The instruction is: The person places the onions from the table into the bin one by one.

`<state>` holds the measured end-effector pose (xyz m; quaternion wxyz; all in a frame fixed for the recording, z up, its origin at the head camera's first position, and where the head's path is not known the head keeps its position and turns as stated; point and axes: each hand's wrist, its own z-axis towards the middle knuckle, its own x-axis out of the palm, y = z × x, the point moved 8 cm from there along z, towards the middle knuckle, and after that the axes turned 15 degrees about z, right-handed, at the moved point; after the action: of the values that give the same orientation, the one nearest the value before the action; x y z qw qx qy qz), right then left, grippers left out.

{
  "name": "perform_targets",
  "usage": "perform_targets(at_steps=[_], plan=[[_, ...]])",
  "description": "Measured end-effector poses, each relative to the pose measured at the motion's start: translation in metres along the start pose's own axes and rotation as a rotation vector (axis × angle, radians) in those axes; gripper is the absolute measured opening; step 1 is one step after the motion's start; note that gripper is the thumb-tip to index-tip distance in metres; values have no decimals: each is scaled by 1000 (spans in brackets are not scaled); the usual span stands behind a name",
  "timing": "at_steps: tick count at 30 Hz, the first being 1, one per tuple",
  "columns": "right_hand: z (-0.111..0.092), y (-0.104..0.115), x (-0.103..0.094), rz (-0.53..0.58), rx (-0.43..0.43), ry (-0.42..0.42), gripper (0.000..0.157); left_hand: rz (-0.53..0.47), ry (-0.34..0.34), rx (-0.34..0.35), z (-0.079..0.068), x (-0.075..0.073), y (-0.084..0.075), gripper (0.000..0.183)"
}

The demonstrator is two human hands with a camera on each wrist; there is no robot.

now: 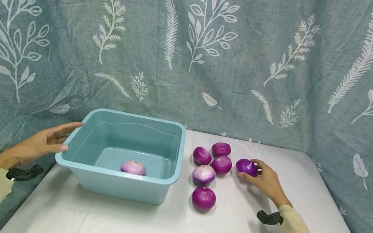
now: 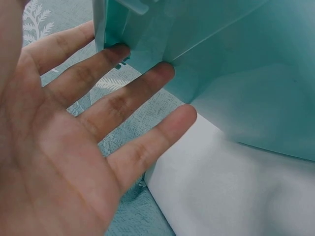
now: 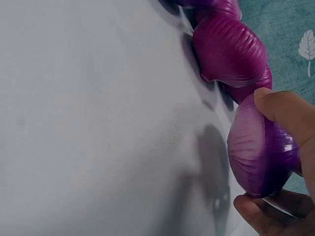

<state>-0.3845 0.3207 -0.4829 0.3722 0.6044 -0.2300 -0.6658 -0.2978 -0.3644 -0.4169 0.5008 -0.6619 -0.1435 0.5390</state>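
My right hand [image 1: 267, 182] grips a shiny purple onion [image 1: 247, 167] between thumb and fingers. The right wrist view shows this onion [image 3: 248, 147] pale on one side and dark purple on the other, just off the white cloth. On the left, my left hand [image 1: 44, 142] touches the outer left side of a light blue plastic basin [image 1: 117, 183]. In the left wrist view its fingers [image 2: 147, 142] are spread and nearly straight against the basin wall [image 2: 256, 83]. One pale purple onion [image 1: 133, 167] lies inside the basin, partly hidden by the front rim.
Several more red onions [image 1: 203, 198] stand in a loose cluster between the basin and my right hand. White cloth [image 1: 139, 227] covers the table. A blue-green curtain with white leaf patterns [image 1: 215, 76] hangs behind and at both sides.
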Motion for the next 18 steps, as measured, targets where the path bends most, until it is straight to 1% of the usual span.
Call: perform_targets(at_steps=[9,18], plan=[[-2,14,-11,9,-41,-25,80,12,-8,-9,0,-1,-2,72],[-1,39,-10,29,-75,-14,83,10,-10,-9,0,-1,0,72]])
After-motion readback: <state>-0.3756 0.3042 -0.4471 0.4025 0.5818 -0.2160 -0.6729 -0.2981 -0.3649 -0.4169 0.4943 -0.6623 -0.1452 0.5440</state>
